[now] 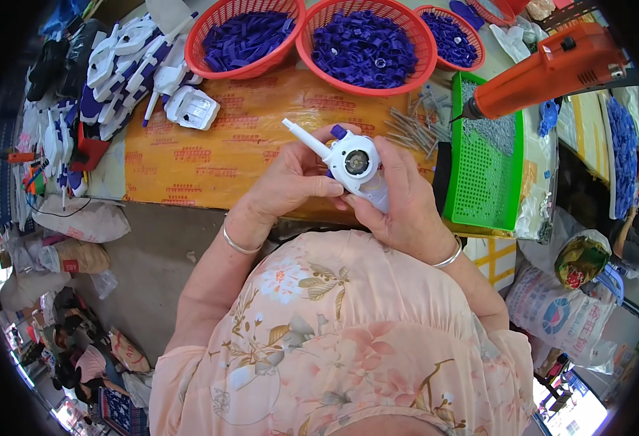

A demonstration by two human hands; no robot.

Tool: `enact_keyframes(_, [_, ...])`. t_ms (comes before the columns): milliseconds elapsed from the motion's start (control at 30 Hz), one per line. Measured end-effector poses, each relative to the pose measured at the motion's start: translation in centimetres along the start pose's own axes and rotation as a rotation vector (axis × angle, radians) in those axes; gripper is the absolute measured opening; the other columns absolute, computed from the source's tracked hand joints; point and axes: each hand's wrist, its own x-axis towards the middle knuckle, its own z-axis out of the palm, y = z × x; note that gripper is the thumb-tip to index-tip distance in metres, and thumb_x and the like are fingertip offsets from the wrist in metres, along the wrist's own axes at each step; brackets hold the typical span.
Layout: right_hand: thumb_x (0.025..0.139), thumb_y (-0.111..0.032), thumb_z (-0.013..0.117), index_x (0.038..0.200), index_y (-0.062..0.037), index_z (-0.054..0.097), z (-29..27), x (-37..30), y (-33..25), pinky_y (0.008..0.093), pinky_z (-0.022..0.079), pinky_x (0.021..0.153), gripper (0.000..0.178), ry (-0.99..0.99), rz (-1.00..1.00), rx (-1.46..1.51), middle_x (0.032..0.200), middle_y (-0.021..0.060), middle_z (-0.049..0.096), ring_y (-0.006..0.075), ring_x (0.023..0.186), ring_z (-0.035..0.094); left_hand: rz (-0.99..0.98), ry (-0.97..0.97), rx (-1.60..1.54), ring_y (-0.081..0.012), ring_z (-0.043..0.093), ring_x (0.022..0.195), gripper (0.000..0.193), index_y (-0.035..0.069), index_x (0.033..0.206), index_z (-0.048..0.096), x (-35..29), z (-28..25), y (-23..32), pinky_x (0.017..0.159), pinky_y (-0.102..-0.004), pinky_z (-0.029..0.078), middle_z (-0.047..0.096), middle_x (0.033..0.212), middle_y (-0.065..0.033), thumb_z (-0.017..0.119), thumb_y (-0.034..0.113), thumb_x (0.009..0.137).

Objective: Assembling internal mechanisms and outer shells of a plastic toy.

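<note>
- At a crowded tabletop [210, 163] wrapped in yellow printed film, both hands close around a white plastic toy part [354, 164] held above the near edge, in front of the person's chest.
- Left hand [290, 182]: fingers curled shut on the part's left side, thumb lying across its lower rim.
- Right hand [399, 200]: closed under and behind the part, thumb against its right flank and fingers cupping the pale lower end.
- Toy part: a round white housing with a dark circular centre facing up at the camera, and a small blue piece [339, 131] at its upper edge.
- Long axis: it follows a slim white spout [305, 137] that juts from the housing and points up and to the left, toward the far left of the tabletop; the pale end points down and right, into the right palm.
- Doing it well, as a judgement: keep the housing face-up and steady in both grips, so the centre stays in view and the spout is left free of pressure.
- Beyond the hands: a green mesh tray [483, 178] of small grey screws to the right, with an orange power driver [552, 69] hanging over it.
- Farther back: red baskets [366, 43] of blue pieces, and a heap of white parts [138, 69] at far left.
</note>
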Motion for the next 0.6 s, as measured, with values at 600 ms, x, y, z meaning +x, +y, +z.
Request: enact_keyframes(600, [0.069,-0.014,0.073,0.129,0.0042,0.039,-0.23,0.13,-0.57,0.0372,0.053,0.073,0.071,0.004,0.033,-0.015,0.114,0.0215,0.052,0.0357,0.094,0.060,0.079,-0.005,0.020,-0.0173,0.061,0.094,0.066,0.005,0.129,0.045,-0.13,0.69,-0.34,0.068,-0.0296,0.057,0.059,0.111,-0.0063,0.074,0.000,0.071])
